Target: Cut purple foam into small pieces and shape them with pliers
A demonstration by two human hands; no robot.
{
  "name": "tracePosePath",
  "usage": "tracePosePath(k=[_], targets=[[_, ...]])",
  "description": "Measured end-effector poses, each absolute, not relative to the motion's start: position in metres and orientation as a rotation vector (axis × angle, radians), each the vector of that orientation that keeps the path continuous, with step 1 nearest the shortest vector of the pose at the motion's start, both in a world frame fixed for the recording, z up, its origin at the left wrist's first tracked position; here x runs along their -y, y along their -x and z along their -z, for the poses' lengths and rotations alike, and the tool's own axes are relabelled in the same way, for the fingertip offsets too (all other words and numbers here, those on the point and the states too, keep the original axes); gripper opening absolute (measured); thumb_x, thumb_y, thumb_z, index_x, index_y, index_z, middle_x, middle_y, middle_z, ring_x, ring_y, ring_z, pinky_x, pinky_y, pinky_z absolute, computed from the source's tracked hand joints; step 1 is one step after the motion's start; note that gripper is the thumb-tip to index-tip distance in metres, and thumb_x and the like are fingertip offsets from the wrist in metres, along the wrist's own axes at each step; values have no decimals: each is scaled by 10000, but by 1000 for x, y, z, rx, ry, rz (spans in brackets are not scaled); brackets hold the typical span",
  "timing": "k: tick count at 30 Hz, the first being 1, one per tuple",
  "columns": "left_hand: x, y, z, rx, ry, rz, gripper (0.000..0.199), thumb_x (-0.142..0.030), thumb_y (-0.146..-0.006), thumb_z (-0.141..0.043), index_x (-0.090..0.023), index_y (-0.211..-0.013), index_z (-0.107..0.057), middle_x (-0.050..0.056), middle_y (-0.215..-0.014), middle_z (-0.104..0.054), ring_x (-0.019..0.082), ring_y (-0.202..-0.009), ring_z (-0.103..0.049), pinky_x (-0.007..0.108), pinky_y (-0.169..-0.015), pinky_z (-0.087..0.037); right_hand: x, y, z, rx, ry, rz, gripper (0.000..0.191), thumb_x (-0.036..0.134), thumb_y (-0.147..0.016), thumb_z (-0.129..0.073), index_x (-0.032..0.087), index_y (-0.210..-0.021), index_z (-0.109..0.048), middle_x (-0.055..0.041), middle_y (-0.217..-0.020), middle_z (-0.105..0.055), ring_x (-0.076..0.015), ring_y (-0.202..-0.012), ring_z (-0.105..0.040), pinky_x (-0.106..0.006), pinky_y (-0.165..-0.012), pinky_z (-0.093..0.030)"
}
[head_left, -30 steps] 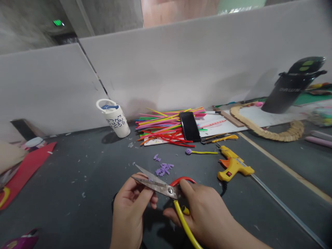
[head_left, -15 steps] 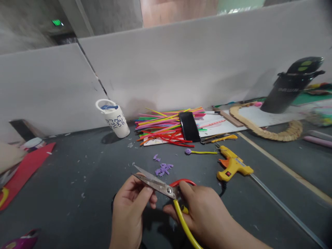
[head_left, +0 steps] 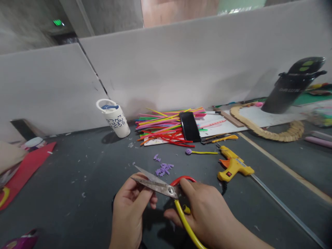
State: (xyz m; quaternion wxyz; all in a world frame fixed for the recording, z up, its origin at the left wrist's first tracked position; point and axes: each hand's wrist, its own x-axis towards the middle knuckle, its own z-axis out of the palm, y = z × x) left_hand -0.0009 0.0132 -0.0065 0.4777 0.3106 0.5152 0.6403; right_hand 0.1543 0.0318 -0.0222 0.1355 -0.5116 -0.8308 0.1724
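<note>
My right hand (head_left: 204,204) grips a pair of scissors (head_left: 160,188) with one red and one yellow handle. Their blades are a little apart and point left, across the fingers of my left hand (head_left: 136,197). That hand is closed in a pinch beside the lower blade; whatever sits between its fingertips is hidden. Just beyond the blades lies a small heap of purple cut pieces (head_left: 164,169), with a few more purple bits (head_left: 156,157) behind it. A yellow stem with a purple ball end (head_left: 188,151) lies farther back.
A yellow glue gun (head_left: 234,164) with a long clear glue stick lies at the right. Behind are colourful craft strips (head_left: 160,122), a black phone (head_left: 190,126) and a white cup (head_left: 115,119). Red sheet material (head_left: 31,169) is at the left; a black container (head_left: 287,91) stands back right.
The scissor blades have spread slightly wider, the lower blade's tip dropping a little. My left hand keeps nearly the same place and pinch.
</note>
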Motion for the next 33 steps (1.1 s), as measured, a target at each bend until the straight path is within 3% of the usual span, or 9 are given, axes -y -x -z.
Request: tracePosePath(k=[20, 28, 33], targets=[[-11, -2, 4, -1394, -794, -1543, 59, -166, -612, -675, -156, -649, -630, -40, -525, -569, 76, -428, -490, 163, -385, -402, -33, -155, 29, 2377, 1432, -266, 373, 558, -791, -498, 194, -709, -514, -25, -552, -597, -198, -483, -573, -269, -462, -217], [-13, 1, 10, -1416, -946, -1282, 99, -235, -691, -640, -183, -649, -566, -45, -556, -529, 95, -460, -494, 189, -423, -391, -38, -157, 18, 1954, 1358, -1008, 199, 359, -767, -512, 213, -650, -443, 41, -559, -503, -114, -505, -444, -207, -472, -313], [-13, -3, 15, -1543, -1486, -1075, 113, -159, -738, -564, -197, -632, -571, -24, -607, -540, 126, -558, -503, 223, -532, -393, -41, -157, 7, 1739, 1269, -1247, 108, 236, -723, -509, 188, -629, -482, 49, -564, -443, -98, -532, -416, -193, -490, -341]])
